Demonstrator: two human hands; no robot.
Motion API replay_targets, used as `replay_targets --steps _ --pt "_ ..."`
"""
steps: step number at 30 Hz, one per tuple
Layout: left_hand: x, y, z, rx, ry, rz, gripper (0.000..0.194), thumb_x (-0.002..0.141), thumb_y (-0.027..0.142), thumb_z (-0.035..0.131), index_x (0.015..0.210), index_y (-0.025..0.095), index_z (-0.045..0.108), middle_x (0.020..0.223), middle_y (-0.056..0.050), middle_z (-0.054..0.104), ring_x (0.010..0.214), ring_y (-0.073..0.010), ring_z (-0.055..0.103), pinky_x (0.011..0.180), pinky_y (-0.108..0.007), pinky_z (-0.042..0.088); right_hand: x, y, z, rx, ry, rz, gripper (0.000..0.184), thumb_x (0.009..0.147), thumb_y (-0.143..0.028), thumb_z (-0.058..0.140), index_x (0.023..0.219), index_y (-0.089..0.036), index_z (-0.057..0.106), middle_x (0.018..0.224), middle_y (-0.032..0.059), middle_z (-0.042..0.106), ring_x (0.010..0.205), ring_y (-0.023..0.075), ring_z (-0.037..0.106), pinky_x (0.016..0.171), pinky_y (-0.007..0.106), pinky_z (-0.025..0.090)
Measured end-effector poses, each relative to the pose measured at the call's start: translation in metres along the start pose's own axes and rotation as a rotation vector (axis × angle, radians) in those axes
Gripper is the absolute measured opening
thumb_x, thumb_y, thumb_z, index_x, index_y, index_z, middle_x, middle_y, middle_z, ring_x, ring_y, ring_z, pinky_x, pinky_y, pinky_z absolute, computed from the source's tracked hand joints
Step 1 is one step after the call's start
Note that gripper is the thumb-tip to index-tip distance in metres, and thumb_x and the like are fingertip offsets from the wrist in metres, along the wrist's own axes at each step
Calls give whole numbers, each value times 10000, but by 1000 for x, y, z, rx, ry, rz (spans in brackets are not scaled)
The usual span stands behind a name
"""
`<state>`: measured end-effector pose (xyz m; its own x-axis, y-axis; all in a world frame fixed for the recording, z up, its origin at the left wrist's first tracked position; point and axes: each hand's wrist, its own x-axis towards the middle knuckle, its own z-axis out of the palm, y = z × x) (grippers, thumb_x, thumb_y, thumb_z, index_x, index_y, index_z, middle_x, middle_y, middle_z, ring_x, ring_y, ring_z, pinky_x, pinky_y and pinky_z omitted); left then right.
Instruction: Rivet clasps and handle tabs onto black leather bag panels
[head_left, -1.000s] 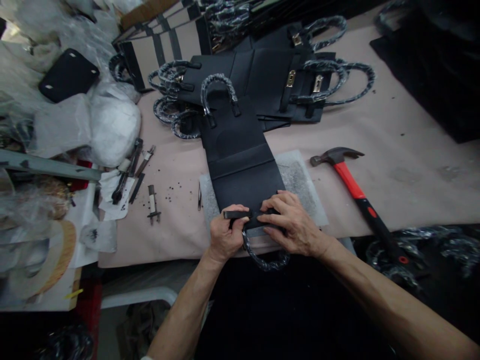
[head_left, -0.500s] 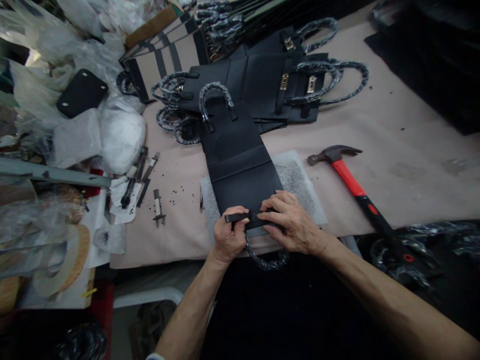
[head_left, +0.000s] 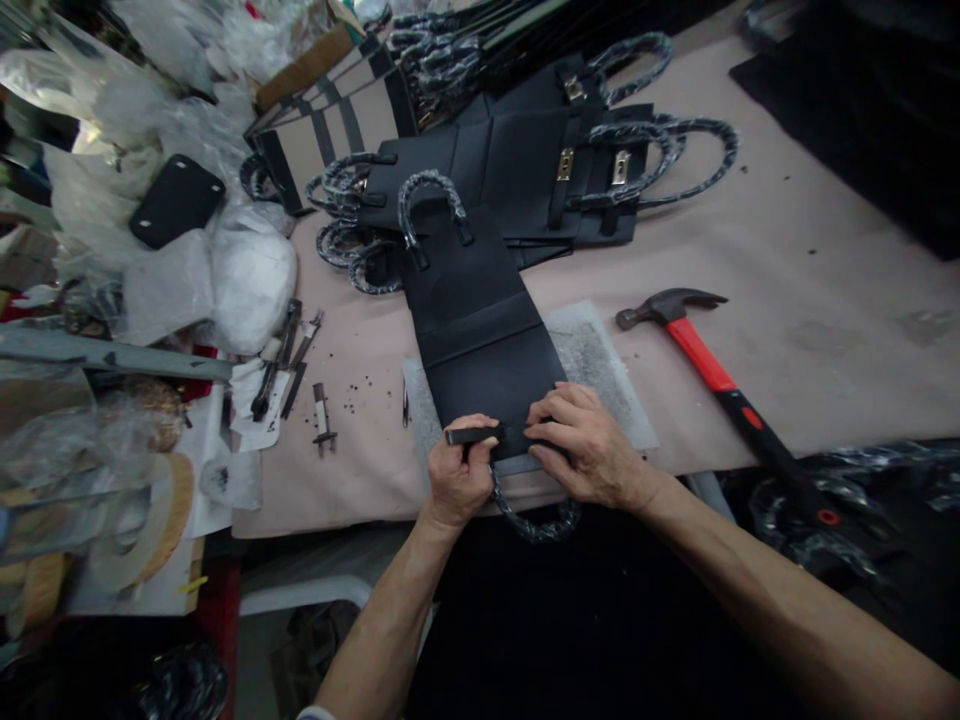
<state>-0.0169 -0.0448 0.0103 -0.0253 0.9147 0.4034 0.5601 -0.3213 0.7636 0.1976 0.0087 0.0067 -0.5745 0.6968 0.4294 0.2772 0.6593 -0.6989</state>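
A flat black leather bag panel (head_left: 480, 330) lies lengthwise on a grey pad (head_left: 592, 360) at the table's front edge. Its far handle (head_left: 431, 205), wrapped in plastic, arches at the far end; the near handle (head_left: 536, 522) hangs over the table edge. My left hand (head_left: 457, 475) is closed, pinching a narrow black strap (head_left: 471, 435) at the panel's near end. Beside it, my right hand (head_left: 589, 445) presses curled fingers on the same near edge and strap.
A red-handled hammer (head_left: 712, 375) lies to the right. Several finished black bag panels (head_left: 555, 160) with wrapped handles are stacked behind. Small hand tools (head_left: 289, 355) and a punch (head_left: 322, 415) lie left, beside white plastic bundles (head_left: 247, 275). The tan tabletop (head_left: 825, 300) extends right.
Both hands stay at the panel's near end with only slight finger shifts on the strap. The camera has drifted a little, showing more of the clutter on the left.
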Motion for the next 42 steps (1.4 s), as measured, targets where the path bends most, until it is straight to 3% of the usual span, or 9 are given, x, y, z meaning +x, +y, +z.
replay_targets --steps 24,31,37,42 --pt "9 3 2 9 -32 -8 119 972 137 602 1051 184 677 969 -51 748 903 -198 731 853 -310 610 1 2 4 7 52 -9 54 946 -196 610 968 -196 660 991 81 661 938 267 566 966 541 430" --pt "10 2 0 -37 -43 -80 117 954 163 612 1050 199 669 949 -45 749 871 -206 730 829 -331 607 -2 -9 -24 137 242 153 127 943 -195 625 1029 -241 706 1023 67 694 971 259 645 860 445 514" --pt "12 2 -2 -66 -62 -100 126 938 159 601 1036 196 672 954 -43 745 882 -202 726 832 -318 596 -45 15 -67 -351 391 281 110 942 -260 634 980 -216 727 993 112 723 981 293 667 910 464 510" --pt "13 1 1 -49 -61 -81 117 938 166 606 1026 196 677 945 -41 750 864 -198 728 831 -316 600 -91 44 -88 -716 266 423 238 907 -279 694 1097 -136 715 1039 225 678 966 349 618 843 468 472"
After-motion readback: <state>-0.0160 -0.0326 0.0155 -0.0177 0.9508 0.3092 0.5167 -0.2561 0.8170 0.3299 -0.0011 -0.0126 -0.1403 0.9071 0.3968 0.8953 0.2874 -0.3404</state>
